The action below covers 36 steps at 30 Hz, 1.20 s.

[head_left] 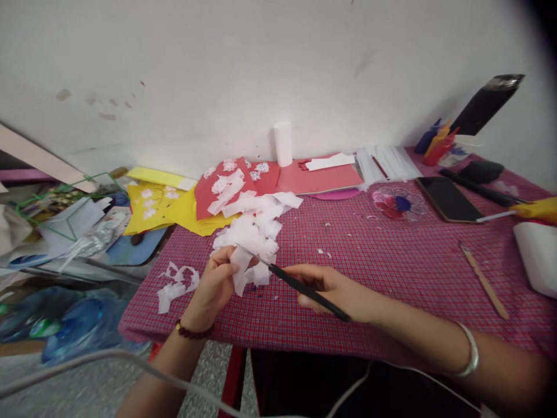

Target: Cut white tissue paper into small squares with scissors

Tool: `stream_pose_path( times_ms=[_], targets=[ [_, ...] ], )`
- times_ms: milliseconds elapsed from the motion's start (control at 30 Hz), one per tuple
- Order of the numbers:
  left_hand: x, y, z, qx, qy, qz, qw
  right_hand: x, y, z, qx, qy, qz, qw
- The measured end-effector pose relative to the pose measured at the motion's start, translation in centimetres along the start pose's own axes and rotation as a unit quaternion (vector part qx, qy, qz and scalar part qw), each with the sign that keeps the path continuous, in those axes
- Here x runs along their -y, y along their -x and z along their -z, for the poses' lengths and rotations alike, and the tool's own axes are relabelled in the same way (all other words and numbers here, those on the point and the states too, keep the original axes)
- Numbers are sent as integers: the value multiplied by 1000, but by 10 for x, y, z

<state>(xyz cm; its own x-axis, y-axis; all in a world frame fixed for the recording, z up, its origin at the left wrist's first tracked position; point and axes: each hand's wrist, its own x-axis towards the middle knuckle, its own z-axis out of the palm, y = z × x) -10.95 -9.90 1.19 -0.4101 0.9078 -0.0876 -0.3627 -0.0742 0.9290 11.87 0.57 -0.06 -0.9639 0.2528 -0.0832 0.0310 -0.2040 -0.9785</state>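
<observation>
My left hand (219, 281) is closed on a small white paper piece (240, 270), pinched between thumb and fingers. In my right hand (328, 287) are black-handled scissors (307, 290), seen nearly edge-on. Their thin metal blades point left and meet the paper at my left fingertips; whether they are closed there I cannot tell. Just beyond both hands lies a loose heap of white paper pieces (250, 232). Thin curled paper scraps (178, 284) rest on the checked cloth to the left of my left hand.
Red sheets (324, 177) and yellow sheets (187, 212), some bearing white paper flowers, lie toward the wall. A white roll (283, 144) stands behind them. Rightward are a phone (448, 199), paint bottles (439, 145) and a wooden-handled tool (484, 280). A pale cable (130, 355) crosses the foreground.
</observation>
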Motion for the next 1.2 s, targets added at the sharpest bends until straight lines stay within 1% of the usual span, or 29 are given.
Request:
stream_pose_path(
  times_ms=[67,200,267,367,500,567,633,800,867,1033,1200],
  targets=[
    [0,0,1,-2,0,28,1000,-3,0,1,-3,-12,-15,1000],
    [0,2,4,-51,-14,72,996,-6,-2,2,-20,-52,-42,998],
    [0,3,5,-57,-19,81,995,-3,-1,3,-22,-61,-50,997],
    [-2,3,5,-61,-24,76,995,2,0,4,-6,-78,-53,996],
    [-8,-1,3,-106,-13,62,992,5,3,6,14,-79,-61,995],
    [-11,-4,3,-113,-13,61,992,5,3,7,21,-65,-70,995],
    [-13,-6,3,-106,-23,66,992,4,3,8,22,-53,-80,995],
    [-12,-6,3,-53,-67,93,992,6,1,9,38,-17,-87,995],
    [-11,-6,2,-40,-85,104,990,7,0,8,42,-8,-82,996],
    [-10,-6,0,-34,-123,117,985,8,-2,7,36,-3,-87,996],
    [-11,-7,-1,-22,-153,108,982,9,-2,6,17,6,-95,995]
  ],
)
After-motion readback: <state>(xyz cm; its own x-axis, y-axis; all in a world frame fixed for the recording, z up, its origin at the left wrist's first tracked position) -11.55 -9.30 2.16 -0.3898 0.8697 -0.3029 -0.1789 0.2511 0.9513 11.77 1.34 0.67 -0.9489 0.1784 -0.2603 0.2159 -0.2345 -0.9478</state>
